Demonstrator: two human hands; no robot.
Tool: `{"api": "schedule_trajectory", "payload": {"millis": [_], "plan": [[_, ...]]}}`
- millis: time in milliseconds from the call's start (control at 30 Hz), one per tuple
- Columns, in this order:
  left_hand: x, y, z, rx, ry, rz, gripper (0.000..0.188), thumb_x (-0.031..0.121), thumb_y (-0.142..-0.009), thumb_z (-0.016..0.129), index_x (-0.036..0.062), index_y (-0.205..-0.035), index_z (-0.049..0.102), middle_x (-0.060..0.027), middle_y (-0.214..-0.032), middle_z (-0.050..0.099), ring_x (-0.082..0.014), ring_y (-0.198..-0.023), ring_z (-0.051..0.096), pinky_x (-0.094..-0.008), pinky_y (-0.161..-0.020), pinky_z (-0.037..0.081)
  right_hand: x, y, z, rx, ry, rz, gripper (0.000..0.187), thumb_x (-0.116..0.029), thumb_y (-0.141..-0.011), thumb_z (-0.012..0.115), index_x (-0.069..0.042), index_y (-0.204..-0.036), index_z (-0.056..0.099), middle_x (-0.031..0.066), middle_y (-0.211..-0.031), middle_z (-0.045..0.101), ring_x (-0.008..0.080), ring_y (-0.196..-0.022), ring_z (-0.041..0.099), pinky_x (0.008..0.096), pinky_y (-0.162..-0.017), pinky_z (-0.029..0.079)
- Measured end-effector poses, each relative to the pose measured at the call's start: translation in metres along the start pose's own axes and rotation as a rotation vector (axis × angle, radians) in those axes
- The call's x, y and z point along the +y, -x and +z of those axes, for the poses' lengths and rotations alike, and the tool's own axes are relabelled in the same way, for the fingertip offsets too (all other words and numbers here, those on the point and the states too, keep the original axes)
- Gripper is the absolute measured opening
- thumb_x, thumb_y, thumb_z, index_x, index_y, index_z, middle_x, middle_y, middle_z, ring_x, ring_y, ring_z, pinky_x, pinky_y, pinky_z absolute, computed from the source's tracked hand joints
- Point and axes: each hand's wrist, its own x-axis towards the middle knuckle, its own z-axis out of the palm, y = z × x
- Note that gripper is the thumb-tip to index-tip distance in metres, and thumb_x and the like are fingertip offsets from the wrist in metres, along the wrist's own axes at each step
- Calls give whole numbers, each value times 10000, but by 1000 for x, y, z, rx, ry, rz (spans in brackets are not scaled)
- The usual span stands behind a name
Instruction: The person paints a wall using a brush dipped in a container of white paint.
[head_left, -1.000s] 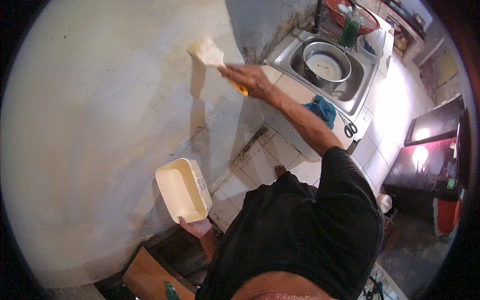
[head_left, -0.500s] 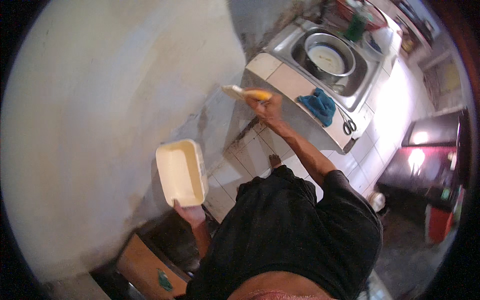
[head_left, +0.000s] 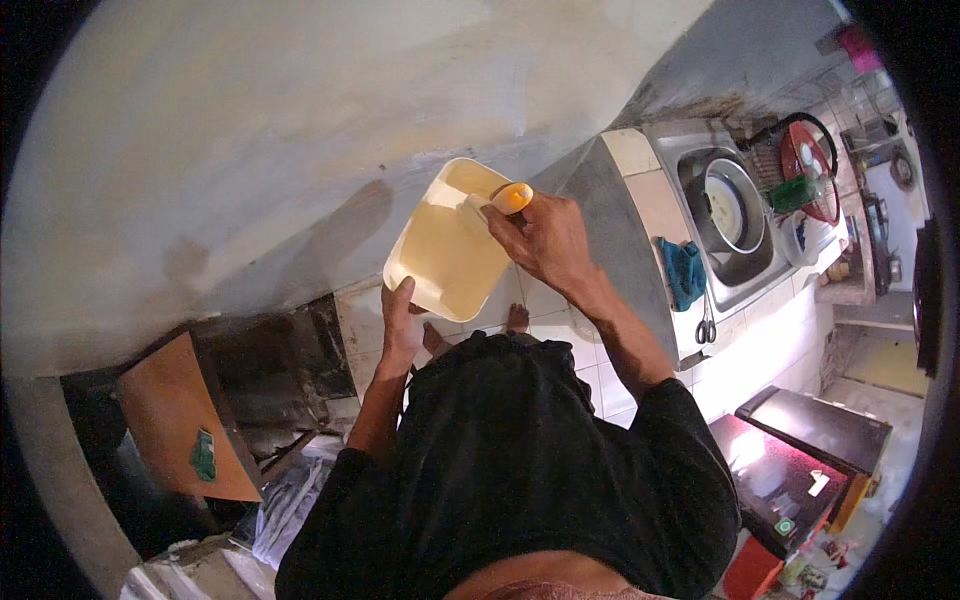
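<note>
My left hand [head_left: 400, 318] grips the near left edge of a cream rectangular plastic tub [head_left: 408, 255], thumb over the rim. The tub is tilted so its pale inside faces me; whether the pale surface is paint or bare plastic I cannot tell. Closed round a paintbrush with an orange-yellow handle [head_left: 514, 198] is my right hand [head_left: 548, 240], at the tub's right side. The pale brush end points into the tub near its right rim, and my fingers partly hide it. Behind the tub rises a patchy off-white wall [head_left: 300, 110].
At right, a tiled counter holds a steel sink [head_left: 690, 160] with a metal pot [head_left: 735, 205] in it. A blue cloth [head_left: 682, 272] and scissors [head_left: 706, 325] lie along its edge. An orange-brown board [head_left: 185, 420] leans at lower left. A dark glossy fridge [head_left: 770, 470] stands lower right.
My right hand has brought the paintbrush away from the wall, down to the tub. The tub has moved up and right, closer to that hand. My view has turned.
</note>
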Motion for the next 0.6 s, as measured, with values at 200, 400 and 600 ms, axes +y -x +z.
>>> {"api": "schedule_trajectory", "payload": {"millis": [200, 400, 600], "plan": [[10, -4, -13, -21, -2, -4, 577, 328, -871, 544, 24, -1339, 396, -109, -1170, 572, -207, -1018, 622, -366, -790, 563, 1, -3, 25, 20, 102, 75, 193, -205, -807, 677, -55, -926, 662, 155, -667, 638, 326, -572, 636, 400, -522, 503], [17, -9, -27, -52, -31, -16, 571, 302, -880, 528, 2, -1342, 380, -128, -1169, 565, -212, -1015, 627, -354, -765, 580, -10, 2, 27, 106, 91, 4, 185, -196, -805, 689, -68, -934, 655, 123, -729, 661, 288, -582, 642, 385, -526, 505], [18, -13, -34, -73, -19, -28, 564, 304, -894, 509, 15, -1354, 360, -142, -1193, 551, -245, -1032, 621, -373, -768, 580, -14, 15, 14, 143, 321, -212, 209, -112, -783, 723, -51, -963, 636, 100, -774, 667, 269, -617, 646, 344, -557, 501]]}}
